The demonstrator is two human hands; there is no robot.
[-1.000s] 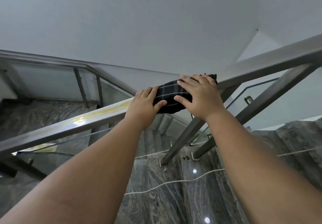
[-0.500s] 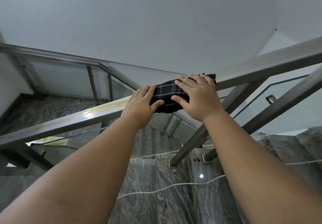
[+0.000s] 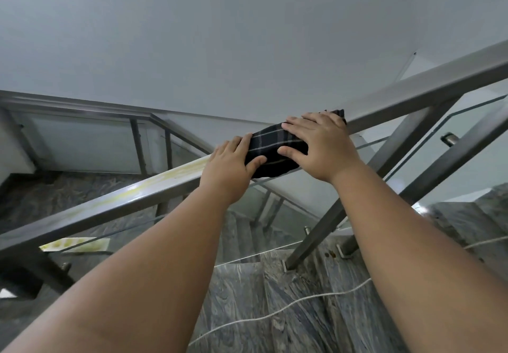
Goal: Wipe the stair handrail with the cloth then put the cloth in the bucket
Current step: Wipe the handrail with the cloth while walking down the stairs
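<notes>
A dark plaid cloth [image 3: 275, 146] is draped over the steel stair handrail [image 3: 123, 201], which slopes up from lower left to upper right. My left hand [image 3: 228, 168] grips the rail at the cloth's lower end, thumb on the fabric. My right hand [image 3: 321, 144] lies flat on the cloth's upper end, pressing it onto the rail. Yellowish smears [image 3: 165, 179] streak the rail's top face to the left of my left hand. No bucket is in view.
Glass panels and slanted steel posts [image 3: 324, 226] stand under the rail. Grey marble steps [image 3: 288, 297] descend below, with a thin white cord [image 3: 275, 314] lying across them. A second railing [image 3: 137, 122] runs along the far landing by the white wall.
The view has swung slightly, shifting the rail and far landing in the frame. Both hands and the cloth stay on the same stretch of rail; any sliding is slight.
</notes>
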